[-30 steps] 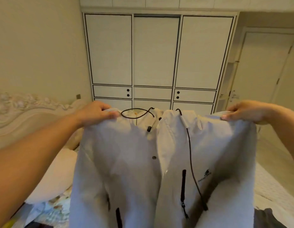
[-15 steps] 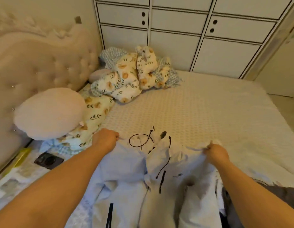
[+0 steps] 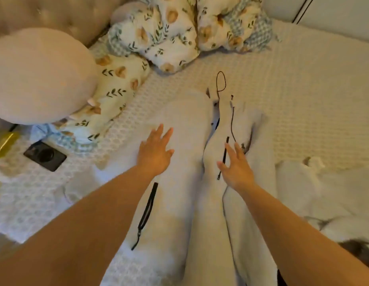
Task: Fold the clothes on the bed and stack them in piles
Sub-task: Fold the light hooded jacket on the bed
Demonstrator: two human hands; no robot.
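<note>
Since half a second ago both hands have let go of the shoulders; the white jacket (image 3: 185, 162) now lies front-up along the bed (image 3: 303, 89), collar end away from me.

Left to right: round cushion (image 3: 35, 75) and floral pillow (image 3: 117, 85) by the headboard, a black device (image 3: 45, 155) on the sheet. Left hand (image 3: 155, 150) flat on the left front panel, fingers straight, gripping nothing. Right hand (image 3: 235, 164) spread beside the chest zipper (image 3: 223, 157), also released. Black drawcord (image 3: 232, 120) trails loose near the collar. More white clothing (image 3: 303, 188) at right.

My judgement: fabric thin, light, probably slippery; creases easily. I'd smooth outward, then take hold at sleeve edges.
</note>
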